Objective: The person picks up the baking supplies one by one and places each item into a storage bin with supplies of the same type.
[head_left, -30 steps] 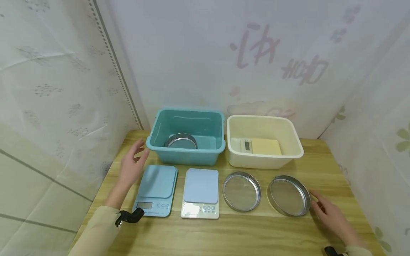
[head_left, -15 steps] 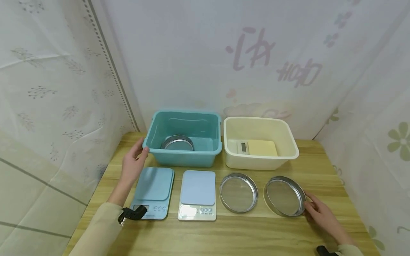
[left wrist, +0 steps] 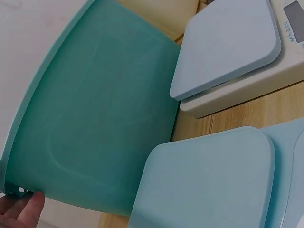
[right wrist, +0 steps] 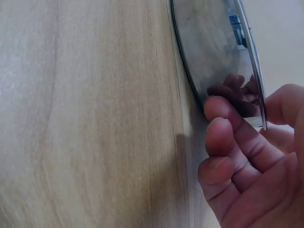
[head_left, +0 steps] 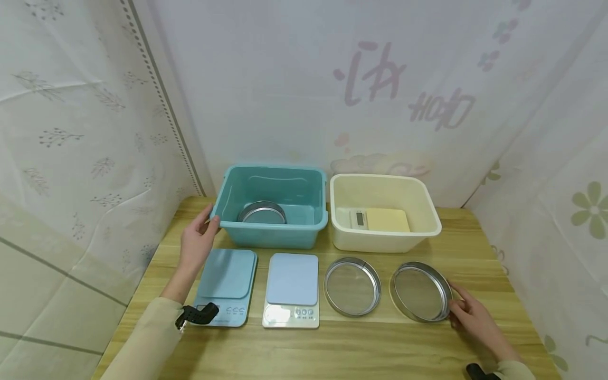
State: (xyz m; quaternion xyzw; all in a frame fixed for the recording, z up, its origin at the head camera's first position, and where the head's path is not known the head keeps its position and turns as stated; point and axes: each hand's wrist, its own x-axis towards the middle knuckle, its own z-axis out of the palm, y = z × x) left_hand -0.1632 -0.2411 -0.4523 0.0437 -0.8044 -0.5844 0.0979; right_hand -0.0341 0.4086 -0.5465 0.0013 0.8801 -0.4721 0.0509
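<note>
My left hand (head_left: 197, 244) is at the near left corner of a teal plastic basin (head_left: 268, 237), its thumb and fingers gripping just under the rim. In the left wrist view only the fingertips (left wrist: 31, 209) show against the basin wall. At the far right, my right hand (head_left: 472, 316) holds the side of a round metal sieve (head_left: 421, 292). The right wrist view shows the thumb at the sieve's rim and curled fingers (right wrist: 221, 137) by its shiny outer wall. Another sieve (head_left: 352, 287) lies to its left, and a third sieve (head_left: 262, 212) lies inside the basin.
A cream basin (head_left: 385, 241) beside the teal one contains a yellow-topped kitchen scale (head_left: 387, 220). In front stand a light blue scale (head_left: 226, 274), under my left forearm, and a white scale (head_left: 292, 279). Patterned cloth (head_left: 285, 95) hangs behind the wooden table (head_left: 361, 348).
My left hand has come from just beside the teal basin onto its corner. My right hand has closed on the right sieve's edge. The head view has shifted slightly; the objects stay in place.
</note>
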